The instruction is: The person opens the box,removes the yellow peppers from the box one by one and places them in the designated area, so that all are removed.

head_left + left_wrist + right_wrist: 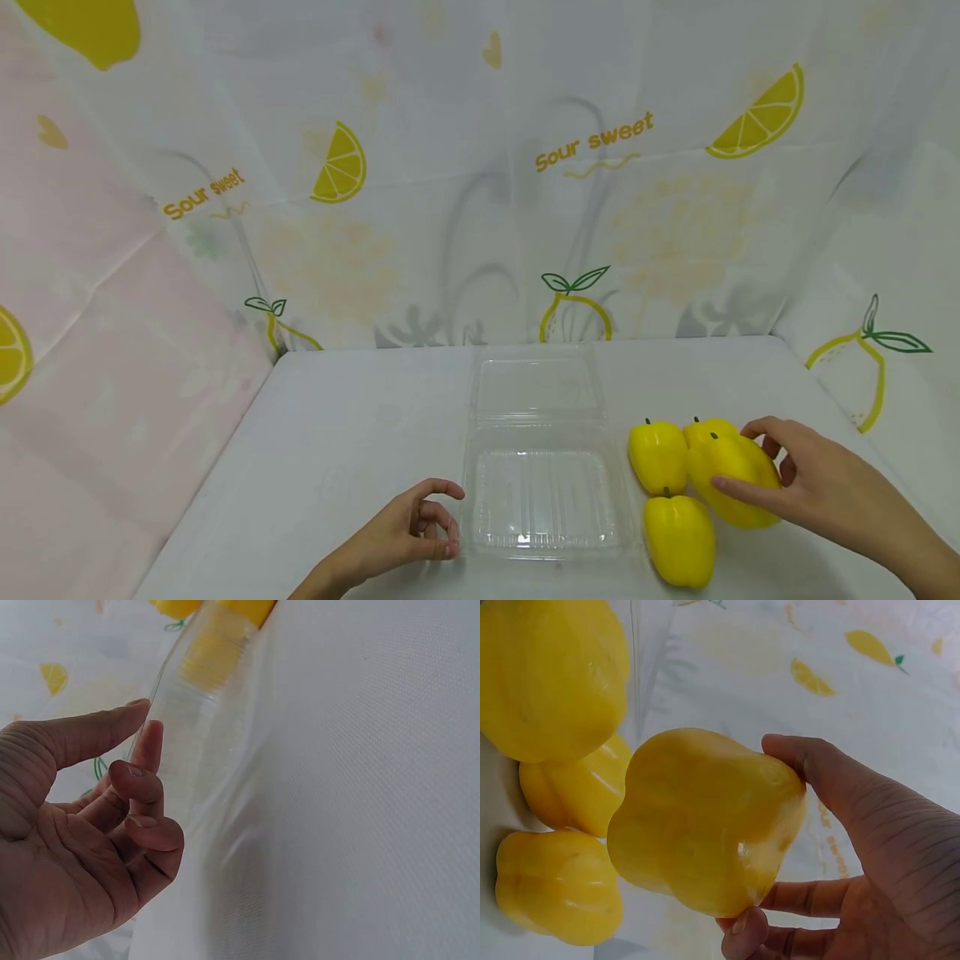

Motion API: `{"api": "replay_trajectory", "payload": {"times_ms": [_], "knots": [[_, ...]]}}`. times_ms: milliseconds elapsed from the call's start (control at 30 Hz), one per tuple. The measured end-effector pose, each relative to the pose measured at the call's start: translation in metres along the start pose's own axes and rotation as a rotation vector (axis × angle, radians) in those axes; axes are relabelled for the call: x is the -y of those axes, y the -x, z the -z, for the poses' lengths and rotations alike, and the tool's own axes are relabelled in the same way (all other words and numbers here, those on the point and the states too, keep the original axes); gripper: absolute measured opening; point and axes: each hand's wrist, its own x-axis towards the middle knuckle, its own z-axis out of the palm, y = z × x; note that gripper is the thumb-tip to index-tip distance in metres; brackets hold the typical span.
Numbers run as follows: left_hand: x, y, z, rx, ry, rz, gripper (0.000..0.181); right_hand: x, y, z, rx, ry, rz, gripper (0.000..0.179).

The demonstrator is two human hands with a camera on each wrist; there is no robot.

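Observation:
My right hand [806,471] grips a yellow bell pepper [727,479], thumb on one side and fingers on the other. In the right wrist view the held pepper [705,821] is off the table, apart from the three others. Two of those, the left pepper [658,457] and the near pepper [678,542], stand beside the container; the far pepper [701,429] is partly hidden. At the left of the clear plastic container [543,546], my left hand [408,529] has curled fingers. In the left wrist view its thumb [112,731] and fingers hold the container's rim [159,679].
The container's hinged lid [536,387] lies open towards the back of the white table [360,417]. Behind and at both sides hangs a lemon-printed cloth [450,208]. The peppers stand close to the container's right side.

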Motion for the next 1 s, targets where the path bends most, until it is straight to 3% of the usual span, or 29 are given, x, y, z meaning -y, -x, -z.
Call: {"api": "replay_trajectory", "payload": {"times_ms": [567, 833, 1000], "knots": [[0.0, 0.0, 0.0, 0.006, -0.001, -0.009, 0.057, -0.013, 0.007, 0.0, 0.204, 0.079, -0.15, 0.066], [0.0, 0.0, 0.0, 0.006, 0.002, -0.005, 0.057, -0.018, 0.015, -0.006, 0.248, 0.066, -0.158, 0.06], [-0.001, 0.0, 0.0, 0.005, -0.006, -0.006, 0.057, -0.023, 0.014, -0.014, 0.338, 0.054, -0.207, 0.067]]}}
